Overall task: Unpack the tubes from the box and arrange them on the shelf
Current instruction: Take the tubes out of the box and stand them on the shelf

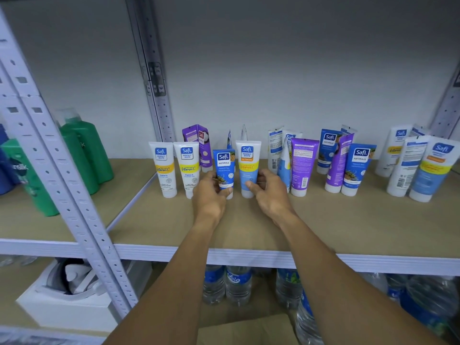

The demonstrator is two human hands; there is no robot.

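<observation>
Our left hand (209, 192) pinches the blue tube (224, 165), right hand (270, 192) grips the light-blue tube (247, 168) beside it. Nudge sideways and we reckon the white tubes (186, 168) left of it domino.

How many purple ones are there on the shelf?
3. The back purple one stands behind the white tubes. Right of the right hand are the upright purple tube and the leaning purple tube. More may be hidden.
</observation>
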